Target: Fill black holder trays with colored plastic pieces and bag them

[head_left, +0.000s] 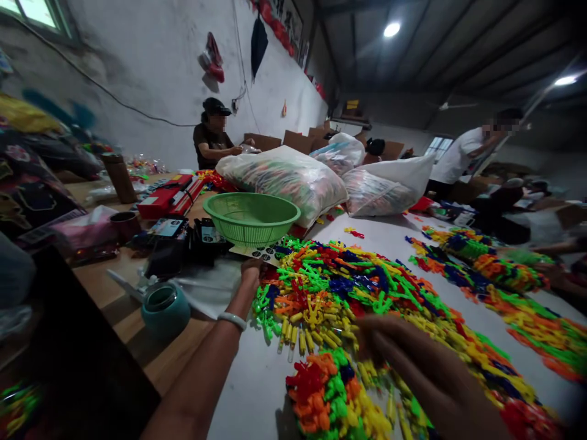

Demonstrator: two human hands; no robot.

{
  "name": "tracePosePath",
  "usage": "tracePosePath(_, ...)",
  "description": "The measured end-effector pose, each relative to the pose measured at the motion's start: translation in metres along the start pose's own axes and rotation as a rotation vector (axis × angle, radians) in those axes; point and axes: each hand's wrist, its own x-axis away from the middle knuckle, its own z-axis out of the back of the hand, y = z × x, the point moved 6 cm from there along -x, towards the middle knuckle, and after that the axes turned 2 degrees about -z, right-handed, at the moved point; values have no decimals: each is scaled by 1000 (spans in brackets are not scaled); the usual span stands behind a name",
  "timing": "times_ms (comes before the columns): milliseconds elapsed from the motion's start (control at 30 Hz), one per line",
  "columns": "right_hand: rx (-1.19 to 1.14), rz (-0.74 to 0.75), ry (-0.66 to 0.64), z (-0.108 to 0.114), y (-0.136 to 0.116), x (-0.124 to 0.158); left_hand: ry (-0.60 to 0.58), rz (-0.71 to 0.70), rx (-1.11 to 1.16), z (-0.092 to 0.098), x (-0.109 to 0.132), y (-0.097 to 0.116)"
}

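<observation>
My left hand (251,269), with a pale bangle (233,319) at the wrist, reaches to the front of a green plastic basket (252,221). Its fingers are closed at the lower edge of a printed card (262,253) with dark round marks. My right hand (413,360) hovers over the near part of a big pile of small plastic toy figures (348,275) in red, orange, yellow, green and blue. Motion smears its fingers, so their grip is unclear. Yellow tube-like pieces (316,333) lie between the hands. A nearer clump of figures (325,391) rests on the white tabletop.
A teal jar (166,310), a red box (169,195) and a brown flask (120,177) stand left. Large filled bags (288,180) lie behind the basket. One person (213,137) sits at the back; another (463,153) stands right. More figures (541,318) lie right.
</observation>
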Motion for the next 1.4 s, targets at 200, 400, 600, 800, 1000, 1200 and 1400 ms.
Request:
tracePosePath(200, 316, 390, -189, -103, -14, -161, -74, 27, 28, 7, -11, -22)
tracePosePath(400, 640, 293, -238, -189, 15, -245, -61, -34, -51, 4, -30, -33)
tracePosePath(600, 703, 255, -208, -212, 28, -270, 28, -194, -195, 6, -38, -31)
tracePosePath(800, 772, 215, -178, -215, 32, -275, 76, -331, -367, 8, -34, -17)
tracePosePath(1000, 826, 204, -154, -218, 24, -274, 93, -388, -476, 6, -28, -9)
tracePosePath(1200, 767, 199, -170, -214, 27, -276, 111, -414, -533, 6, -26, -8)
tracePosePath(1400, 701, 193, -167, -211, 35, -281, 108, -432, -543, 5, -24, -7)
